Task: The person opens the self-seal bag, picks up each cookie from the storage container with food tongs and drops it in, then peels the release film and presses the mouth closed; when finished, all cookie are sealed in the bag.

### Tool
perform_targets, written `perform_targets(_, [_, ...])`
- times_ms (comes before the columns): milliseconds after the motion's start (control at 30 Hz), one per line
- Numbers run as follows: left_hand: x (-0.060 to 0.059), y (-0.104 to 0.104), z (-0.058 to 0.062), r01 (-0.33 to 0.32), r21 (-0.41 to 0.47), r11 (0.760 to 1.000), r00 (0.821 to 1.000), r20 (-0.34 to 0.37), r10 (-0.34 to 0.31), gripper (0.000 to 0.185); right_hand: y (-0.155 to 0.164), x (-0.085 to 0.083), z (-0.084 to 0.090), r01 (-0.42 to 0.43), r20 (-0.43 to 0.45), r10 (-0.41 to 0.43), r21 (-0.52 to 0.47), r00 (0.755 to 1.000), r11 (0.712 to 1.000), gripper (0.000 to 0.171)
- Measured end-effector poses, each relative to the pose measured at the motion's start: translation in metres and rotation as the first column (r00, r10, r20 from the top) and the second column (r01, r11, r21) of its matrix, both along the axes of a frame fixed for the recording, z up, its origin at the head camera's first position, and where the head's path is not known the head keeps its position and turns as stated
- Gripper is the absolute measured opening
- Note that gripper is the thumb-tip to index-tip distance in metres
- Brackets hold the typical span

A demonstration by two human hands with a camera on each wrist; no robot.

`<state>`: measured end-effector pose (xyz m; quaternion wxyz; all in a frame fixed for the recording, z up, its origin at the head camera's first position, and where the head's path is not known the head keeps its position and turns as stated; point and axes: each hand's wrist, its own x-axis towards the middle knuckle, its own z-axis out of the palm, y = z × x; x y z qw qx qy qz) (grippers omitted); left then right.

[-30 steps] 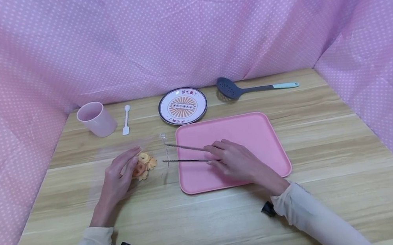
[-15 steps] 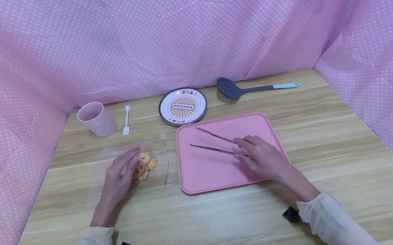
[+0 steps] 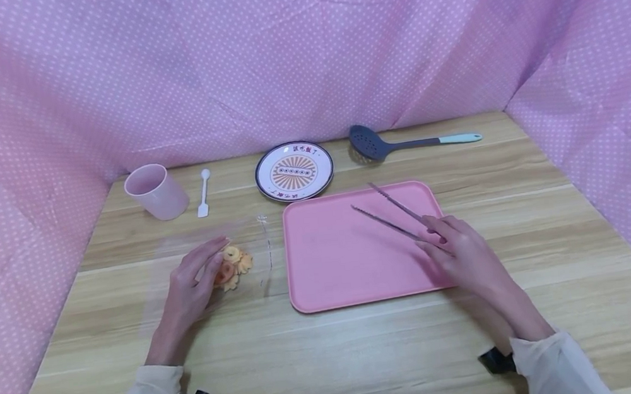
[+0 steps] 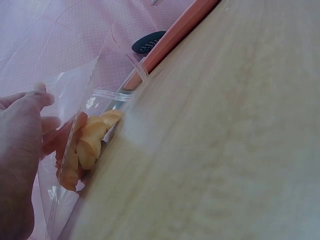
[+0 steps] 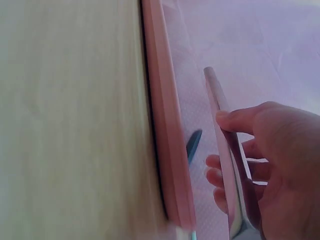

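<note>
Tongs over the tray, bag of snacks under my left palm

My right hand [image 3: 464,255] pinches the metal tongs [image 3: 394,215], prongs apart above the far right of the pink tray [image 3: 329,284]. My left hand [image 3: 190,291], fingers straight, rests on the clear bag [image 3: 207,258] of orange snack pieces [image 3: 231,265], left of the tray. I judge I'm between pickups; next the prongs must reach into the bag's mouth. The far plate [image 3: 293,170] bears red characters, too small to read.

You can see a pink cup [image 3: 155,190], a little white spoon [image 3: 202,194], a round plate [image 3: 294,170] and a dark ladle [image 3: 401,140] at the back of the worktop [image 3: 365,357].
</note>
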<state>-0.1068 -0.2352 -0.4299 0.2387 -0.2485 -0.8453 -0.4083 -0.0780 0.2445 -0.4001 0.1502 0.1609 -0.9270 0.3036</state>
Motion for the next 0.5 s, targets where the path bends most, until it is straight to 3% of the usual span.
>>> perform_targets(233, [0.001,0.000,0.001,-0.006,-0.004,1.000,1.000,-0.002,0.006,0.043,0.022,0.009,-0.001,0.130,0.061,-0.129,-0.013,0.990,0.991,0.048])
perform_targets(500, [0.001,0.000,0.001,-0.003,0.001,1.000,1.000,0.000,0.003,0.044,0.046,0.019,-0.003,0.248,0.184,-0.239,-0.029,0.954,0.968,0.047])
